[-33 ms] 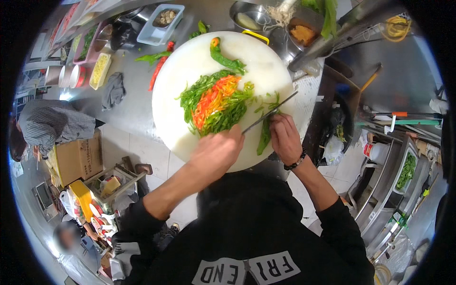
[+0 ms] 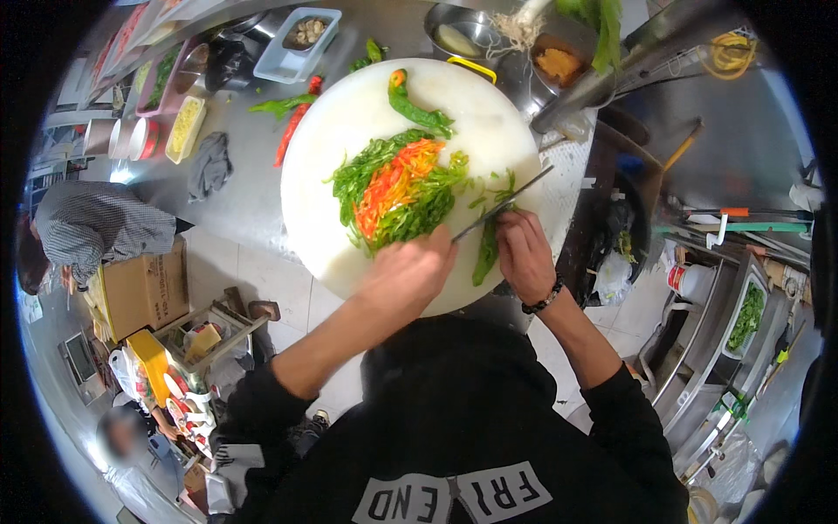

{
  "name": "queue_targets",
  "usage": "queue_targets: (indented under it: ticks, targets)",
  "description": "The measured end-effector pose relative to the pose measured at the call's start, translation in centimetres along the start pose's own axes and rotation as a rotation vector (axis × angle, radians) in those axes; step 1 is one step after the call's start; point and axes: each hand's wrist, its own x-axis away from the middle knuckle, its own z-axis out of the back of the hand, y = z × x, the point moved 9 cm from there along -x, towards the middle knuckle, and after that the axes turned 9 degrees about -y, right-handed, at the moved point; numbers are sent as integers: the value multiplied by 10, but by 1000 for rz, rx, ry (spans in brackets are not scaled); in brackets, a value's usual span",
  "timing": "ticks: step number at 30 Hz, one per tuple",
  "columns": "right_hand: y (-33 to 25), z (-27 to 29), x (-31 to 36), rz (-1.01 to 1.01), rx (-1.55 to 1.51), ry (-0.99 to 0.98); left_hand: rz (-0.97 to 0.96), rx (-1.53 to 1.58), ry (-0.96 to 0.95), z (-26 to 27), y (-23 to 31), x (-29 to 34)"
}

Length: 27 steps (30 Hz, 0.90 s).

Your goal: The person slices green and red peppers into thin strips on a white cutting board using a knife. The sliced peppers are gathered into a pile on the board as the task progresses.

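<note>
On a round white cutting board (image 2: 327, 236), my left hand (image 2: 412, 271) grips a knife (image 2: 502, 205), its dark blade slanting up to the right. The blade lies across a green pepper (image 2: 486, 253). My right hand (image 2: 525, 253), with a dark beaded bracelet at the wrist, presses its fingers on that pepper close to the blade. Small green slices (image 2: 493, 185) are scattered beyond the knife. Left of them sits a heap of sliced green peppers (image 2: 415, 218) and orange-red pepper strips (image 2: 393, 188). A whole curved green pepper (image 2: 419, 109) lies at the board's far side.
Left of the board lie red peppers (image 2: 292, 135) and a grey cloth (image 2: 209, 166). Behind stand a blue tray (image 2: 269, 63) and metal bowls (image 2: 428, 24). A metal post (image 2: 580, 92) rises at the right. Another person (image 2: 100, 223) bends over at far left.
My left hand and the knife have shifted slightly right and away from me. My right hand and the pepper under it stay almost in place.
</note>
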Motion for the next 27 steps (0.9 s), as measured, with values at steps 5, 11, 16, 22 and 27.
queue_targets:
  ticks: [5,11,16,22,27]
  targets:
    - [0,3,0,12,-3,38,25,-21,17,9,6,-13]
    - [-2,5,-1,15,-34,39,-38,-15,10,0,3,2]
    - [-2,8,-2,15,-36,68,13,-19,-13,-2,8,-19]
    - [-2,7,2,41,-33,100,68,-32,-91,6,6,10]
    - [1,4,3,30,-63,93,7,-22,53,-7,2,-17]
